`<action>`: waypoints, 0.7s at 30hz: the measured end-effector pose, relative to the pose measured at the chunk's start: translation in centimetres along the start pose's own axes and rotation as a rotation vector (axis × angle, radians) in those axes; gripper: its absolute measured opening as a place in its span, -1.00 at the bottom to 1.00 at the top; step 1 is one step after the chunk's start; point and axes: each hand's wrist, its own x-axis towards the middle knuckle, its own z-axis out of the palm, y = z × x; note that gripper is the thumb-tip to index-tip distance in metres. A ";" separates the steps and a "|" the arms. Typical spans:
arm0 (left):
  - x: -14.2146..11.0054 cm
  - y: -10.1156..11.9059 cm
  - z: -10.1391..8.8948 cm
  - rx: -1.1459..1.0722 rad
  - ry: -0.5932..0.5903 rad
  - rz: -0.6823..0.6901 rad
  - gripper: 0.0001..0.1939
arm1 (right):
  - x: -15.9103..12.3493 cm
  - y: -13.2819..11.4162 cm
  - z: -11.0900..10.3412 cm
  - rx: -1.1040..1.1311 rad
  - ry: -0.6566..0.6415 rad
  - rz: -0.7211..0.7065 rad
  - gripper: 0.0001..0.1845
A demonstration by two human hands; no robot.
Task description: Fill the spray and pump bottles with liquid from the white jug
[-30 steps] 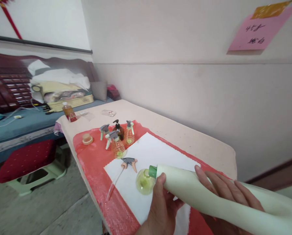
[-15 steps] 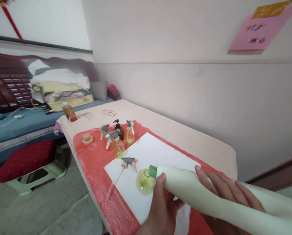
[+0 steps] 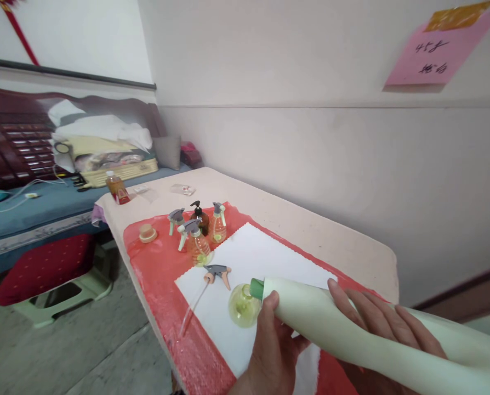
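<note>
A large pale-green bottle (image 3: 352, 334) lies tilted, its green neck (image 3: 255, 288) at the mouth of a small round clear bottle (image 3: 242, 306) with yellow-green liquid. My left hand (image 3: 272, 351) is closed around the big bottle's neck end from below. My right hand (image 3: 382, 329) wraps over the big bottle's body. The small bottle stands on a white cloth (image 3: 253, 269). Its grey and orange spray head (image 3: 217, 272) with a long tube lies beside it on the cloth.
A red mat (image 3: 158, 263) covers the beige table (image 3: 311, 230). At its far end stand small spray bottles (image 3: 195, 241), a brown pump bottle (image 3: 199, 215) and a tan lid (image 3: 147, 233). A red-cushioned stool (image 3: 43, 269) stands left; a wall runs along the right.
</note>
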 end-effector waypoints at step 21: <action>-0.4 -0.1 0.0 -0.011 0.025 0.001 -0.33 | -0.2 0.0 0.0 -0.014 -0.027 -0.020 -0.43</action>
